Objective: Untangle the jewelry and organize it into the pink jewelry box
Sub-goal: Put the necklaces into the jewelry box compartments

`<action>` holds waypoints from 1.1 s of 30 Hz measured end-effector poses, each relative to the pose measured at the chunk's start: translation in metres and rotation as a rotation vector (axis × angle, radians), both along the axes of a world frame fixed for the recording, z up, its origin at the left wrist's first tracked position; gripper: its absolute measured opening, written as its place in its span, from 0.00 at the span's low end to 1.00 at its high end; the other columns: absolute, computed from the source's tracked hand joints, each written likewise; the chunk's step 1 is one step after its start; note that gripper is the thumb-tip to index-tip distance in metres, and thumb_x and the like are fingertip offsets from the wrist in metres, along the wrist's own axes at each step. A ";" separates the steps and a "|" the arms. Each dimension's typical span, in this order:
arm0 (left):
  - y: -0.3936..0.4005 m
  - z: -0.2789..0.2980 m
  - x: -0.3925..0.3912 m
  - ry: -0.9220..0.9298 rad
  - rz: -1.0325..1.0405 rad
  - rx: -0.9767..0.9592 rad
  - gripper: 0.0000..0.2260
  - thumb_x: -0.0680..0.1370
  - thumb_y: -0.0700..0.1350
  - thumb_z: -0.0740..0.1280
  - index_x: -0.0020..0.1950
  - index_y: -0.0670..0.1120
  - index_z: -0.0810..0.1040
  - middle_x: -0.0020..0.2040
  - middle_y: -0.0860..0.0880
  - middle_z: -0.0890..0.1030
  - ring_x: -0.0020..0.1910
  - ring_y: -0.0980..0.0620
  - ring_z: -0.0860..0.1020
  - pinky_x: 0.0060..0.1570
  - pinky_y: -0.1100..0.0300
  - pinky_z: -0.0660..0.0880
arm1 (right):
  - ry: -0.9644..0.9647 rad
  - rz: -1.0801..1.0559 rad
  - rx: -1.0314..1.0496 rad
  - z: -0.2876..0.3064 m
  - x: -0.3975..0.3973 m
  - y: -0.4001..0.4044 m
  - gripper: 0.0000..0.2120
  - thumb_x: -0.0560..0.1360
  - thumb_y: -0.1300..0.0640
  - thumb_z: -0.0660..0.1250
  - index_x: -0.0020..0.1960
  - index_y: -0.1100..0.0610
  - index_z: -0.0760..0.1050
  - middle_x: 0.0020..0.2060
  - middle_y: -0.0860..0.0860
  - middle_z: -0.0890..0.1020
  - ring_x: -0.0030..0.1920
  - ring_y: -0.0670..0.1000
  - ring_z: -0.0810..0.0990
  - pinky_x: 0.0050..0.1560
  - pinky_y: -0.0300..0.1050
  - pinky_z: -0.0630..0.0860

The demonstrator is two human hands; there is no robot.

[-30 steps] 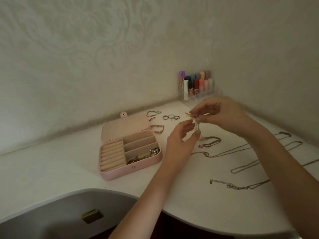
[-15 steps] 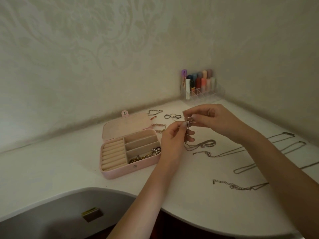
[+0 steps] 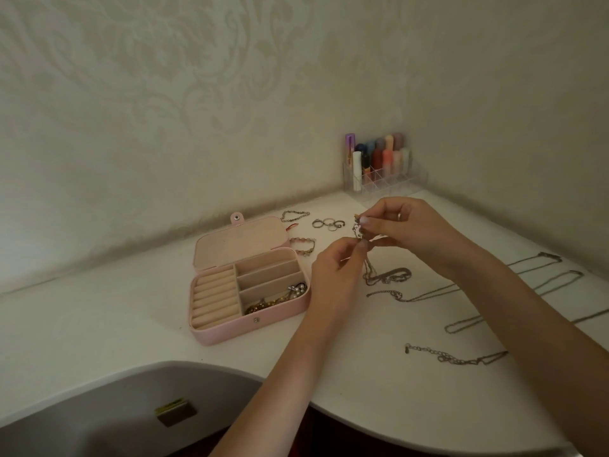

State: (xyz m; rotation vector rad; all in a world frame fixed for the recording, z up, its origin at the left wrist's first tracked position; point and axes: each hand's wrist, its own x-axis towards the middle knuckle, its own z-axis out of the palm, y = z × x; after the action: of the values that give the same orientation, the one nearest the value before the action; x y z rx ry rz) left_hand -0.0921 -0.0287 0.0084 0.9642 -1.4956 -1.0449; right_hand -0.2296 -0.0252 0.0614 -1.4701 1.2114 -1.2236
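Note:
The pink jewelry box (image 3: 227, 333) lies open on the white counter, with gold and pearl pieces (image 3: 280, 296) in its front right compartment. Just right of the box, my left hand (image 3: 336, 275) and my right hand (image 3: 405, 225) both pinch the top of a tangled silver chain (image 3: 387, 275). The chain hangs down from my fingers and its lower part rests bunched on the counter. Several rings (image 3: 329, 223) and two bracelets (image 3: 303, 245) lie behind the box.
Several silver necklaces (image 3: 514, 318) are laid out across the counter's right side, and a short chain (image 3: 454, 356) lies near the front edge. A clear organizer with lipsticks (image 3: 379, 163) stands in the back corner. A grey chair seat (image 3: 99, 417) sits below the counter's curved edge.
Both hands have come lower and closer to the counter with the chain. The chain's lower part now lies bunched on the counter below my fingers.

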 end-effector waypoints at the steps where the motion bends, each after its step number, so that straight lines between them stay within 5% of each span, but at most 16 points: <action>1: 0.000 0.001 0.000 0.021 0.004 0.009 0.07 0.78 0.44 0.65 0.42 0.49 0.81 0.41 0.48 0.83 0.42 0.56 0.78 0.47 0.61 0.73 | 0.006 -0.003 0.002 0.000 0.001 0.000 0.02 0.73 0.58 0.70 0.44 0.57 0.80 0.40 0.53 0.84 0.41 0.48 0.83 0.49 0.43 0.79; 6: 0.000 0.001 0.000 0.090 -0.030 0.059 0.09 0.78 0.40 0.63 0.39 0.48 0.78 0.35 0.53 0.83 0.43 0.51 0.81 0.52 0.54 0.75 | -0.004 -0.061 -0.016 -0.001 0.003 0.000 0.04 0.73 0.59 0.70 0.45 0.60 0.79 0.38 0.53 0.84 0.40 0.48 0.83 0.48 0.44 0.79; 10: 0.004 0.005 -0.001 0.115 -0.081 0.120 0.09 0.79 0.39 0.61 0.41 0.43 0.76 0.27 0.51 0.79 0.33 0.47 0.80 0.45 0.50 0.77 | -0.102 -0.146 -0.043 0.003 0.004 -0.001 0.03 0.75 0.61 0.67 0.44 0.60 0.76 0.35 0.53 0.83 0.35 0.49 0.83 0.41 0.41 0.80; 14: 0.005 0.003 -0.001 -0.008 -0.059 0.091 0.08 0.79 0.41 0.62 0.41 0.47 0.77 0.26 0.53 0.75 0.26 0.55 0.74 0.34 0.57 0.74 | -0.301 -0.298 -0.042 0.006 -0.004 -0.005 0.02 0.78 0.61 0.63 0.47 0.59 0.72 0.35 0.54 0.82 0.33 0.51 0.83 0.35 0.40 0.80; 20: 0.011 0.001 0.006 -0.180 -0.011 0.012 0.07 0.79 0.45 0.63 0.44 0.49 0.80 0.27 0.55 0.68 0.29 0.55 0.66 0.30 0.64 0.66 | -0.455 -0.553 -0.133 0.006 -0.033 -0.011 0.02 0.79 0.61 0.61 0.47 0.58 0.69 0.39 0.57 0.79 0.29 0.48 0.82 0.32 0.39 0.79; 28: 0.036 0.028 0.047 -0.394 0.162 -0.266 0.07 0.80 0.40 0.61 0.49 0.50 0.78 0.36 0.55 0.78 0.38 0.58 0.75 0.39 0.70 0.69 | -0.474 -0.440 -0.166 0.006 -0.025 -0.009 0.04 0.78 0.63 0.62 0.45 0.58 0.69 0.38 0.58 0.79 0.30 0.49 0.82 0.32 0.40 0.79; 33: 0.037 0.044 0.094 -0.386 0.182 -0.091 0.08 0.76 0.36 0.66 0.41 0.48 0.76 0.34 0.57 0.81 0.35 0.61 0.79 0.35 0.75 0.70 | -0.421 -0.299 -0.163 0.007 -0.004 -0.001 0.03 0.78 0.65 0.62 0.45 0.61 0.70 0.38 0.59 0.80 0.30 0.49 0.83 0.31 0.40 0.79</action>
State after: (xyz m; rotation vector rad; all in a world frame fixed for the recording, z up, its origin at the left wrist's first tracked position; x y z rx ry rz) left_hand 0.0023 0.0079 0.0527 1.2613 -1.7116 -0.6781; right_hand -0.2336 -0.0262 0.0684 -1.0862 1.0818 -1.7673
